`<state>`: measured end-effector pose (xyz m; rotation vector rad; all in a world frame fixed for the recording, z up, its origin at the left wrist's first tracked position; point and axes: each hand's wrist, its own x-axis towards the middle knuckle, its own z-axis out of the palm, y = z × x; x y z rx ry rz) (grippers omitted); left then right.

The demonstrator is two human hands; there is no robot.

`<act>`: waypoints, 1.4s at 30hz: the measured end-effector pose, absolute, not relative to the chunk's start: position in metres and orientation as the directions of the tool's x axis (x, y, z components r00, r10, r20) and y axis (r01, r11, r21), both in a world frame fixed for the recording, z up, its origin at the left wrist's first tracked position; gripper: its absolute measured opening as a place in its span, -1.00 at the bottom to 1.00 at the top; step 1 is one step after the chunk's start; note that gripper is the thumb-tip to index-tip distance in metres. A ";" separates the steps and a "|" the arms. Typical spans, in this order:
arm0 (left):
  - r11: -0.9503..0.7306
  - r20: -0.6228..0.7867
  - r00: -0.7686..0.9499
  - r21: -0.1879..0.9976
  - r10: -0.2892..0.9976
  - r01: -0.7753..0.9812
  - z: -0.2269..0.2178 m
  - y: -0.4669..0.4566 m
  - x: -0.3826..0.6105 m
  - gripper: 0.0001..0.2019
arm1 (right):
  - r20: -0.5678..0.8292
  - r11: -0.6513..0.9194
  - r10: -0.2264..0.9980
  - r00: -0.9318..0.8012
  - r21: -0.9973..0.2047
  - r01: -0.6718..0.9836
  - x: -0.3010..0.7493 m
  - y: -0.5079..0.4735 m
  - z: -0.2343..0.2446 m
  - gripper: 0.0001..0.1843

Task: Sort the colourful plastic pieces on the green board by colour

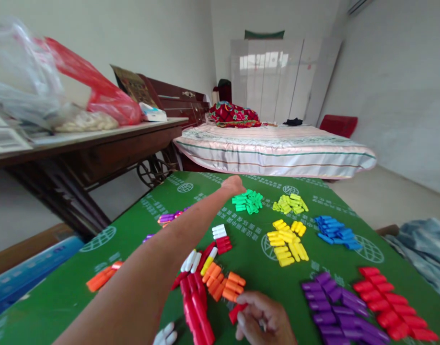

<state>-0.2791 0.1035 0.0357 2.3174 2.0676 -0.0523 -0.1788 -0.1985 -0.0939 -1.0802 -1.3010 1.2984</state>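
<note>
My left arm stretches far across the green table, and my left hand is at the back edge of a pile of green plastic pieces; its fingers are mostly hidden. Near the front edge, my right hand pinches a red bullet-shaped plastic piece between thumb and fingers. Just beyond it lie joined orange pieces. Left of these is a long red assembly, with white pieces and a yellow-and-white one at its top. Partly hidden white pieces sit at the bottom edge.
Sorted piles of yellow, lime, blue, purple and red pieces occupy the right side. More orange pieces lie left of my arm. Beyond the table stand a bed and a sewing-machine desk.
</note>
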 end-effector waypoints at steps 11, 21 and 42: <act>-0.150 -0.133 0.138 -0.081 0.981 0.985 0.058 0.027 -0.361 -0.80 | 0.002 -0.016 0.981 -0.193 -0.996 -0.089 -0.171 -0.200 -0.085 -0.43; -0.189 -0.401 0.150 -0.058 0.904 0.980 0.046 -0.088 -0.430 -0.93 | -0.052 -0.072 0.965 -0.256 -0.995 -0.072 -0.162 -0.205 -0.086 -0.52; -0.122 -0.373 0.011 -0.273 0.928 0.954 0.044 -0.128 -0.404 -0.75 | -0.001 -0.014 0.980 -0.200 -0.998 -0.064 -0.170 -0.203 -0.080 -0.45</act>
